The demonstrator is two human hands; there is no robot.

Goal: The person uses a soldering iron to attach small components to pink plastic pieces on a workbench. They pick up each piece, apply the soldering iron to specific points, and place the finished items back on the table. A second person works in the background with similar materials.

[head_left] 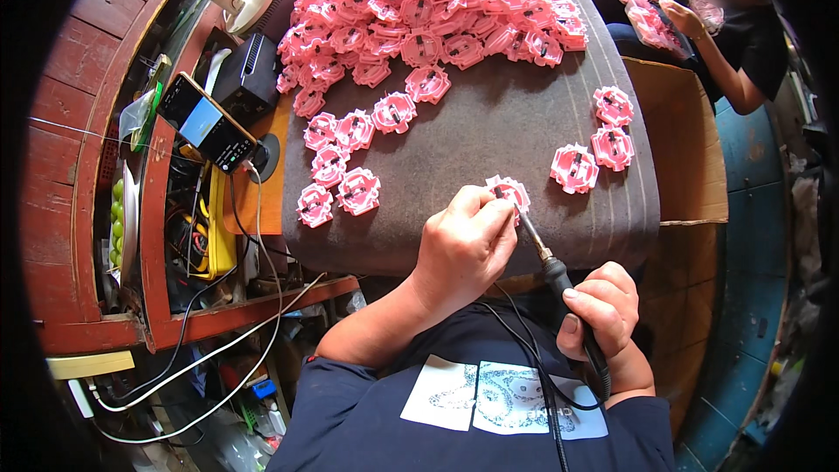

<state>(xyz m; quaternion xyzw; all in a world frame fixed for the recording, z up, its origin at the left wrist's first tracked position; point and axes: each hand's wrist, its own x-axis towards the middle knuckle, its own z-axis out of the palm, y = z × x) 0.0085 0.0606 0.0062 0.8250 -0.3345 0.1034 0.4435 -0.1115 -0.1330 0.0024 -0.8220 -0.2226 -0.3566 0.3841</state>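
My left hand (463, 258) is closed at a pink plastic piece (511, 188) with a dark part in its centre, fingertips pinched against it near the front of the dark mat (419, 166). My right hand (603, 315) grips the black handle of a soldering iron (555, 273), whose metal tip reaches that piece beside my left fingers. Similar loose pieces lie to the left (358, 190) and right (575, 169); a large heap of them (419, 9) covers the far end of the mat.
At left are a propped phone (205, 122), a black box (245, 74), cables and a yellow container (214, 236). A cardboard box (677, 122) stands at right. At top right a co-worker (734, 61) in dark clothing handles pink pieces with both hands.
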